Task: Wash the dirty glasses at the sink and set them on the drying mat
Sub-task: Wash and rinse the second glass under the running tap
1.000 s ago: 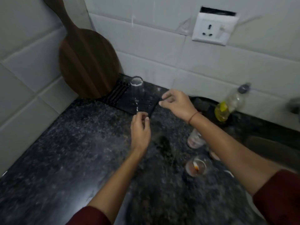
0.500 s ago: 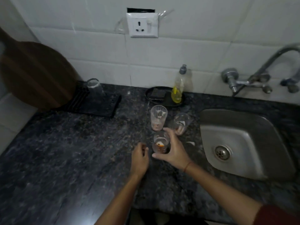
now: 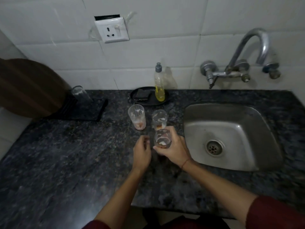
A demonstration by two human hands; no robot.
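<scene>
My right hand [image 3: 173, 149] grips a dirty glass [image 3: 162, 140] with brown residue, held over the dark counter just left of the steel sink [image 3: 231, 136]. My left hand [image 3: 142, 151] hovers beside it, fingers loosely curled, holding nothing. Two more dirty glasses stand behind: one with pink residue [image 3: 137, 119] and one with white smears [image 3: 159, 119]. At the back left a clear glass [image 3: 80, 94] stands upside down on the black drying mat [image 3: 87, 111].
A black tray [image 3: 148, 101] at the wall holds a dark sponge [image 3: 142, 95] and a bottle of yellow dish soap [image 3: 159, 83]. The tap [image 3: 244, 52] arches over the sink. A round wooden board [image 3: 28, 86] leans at the left wall.
Both hands left the drying mat and came right to the dirty glasses. My right hand took hold of the nearest glass and now has it lifted slightly. The view swung toward the sink.
</scene>
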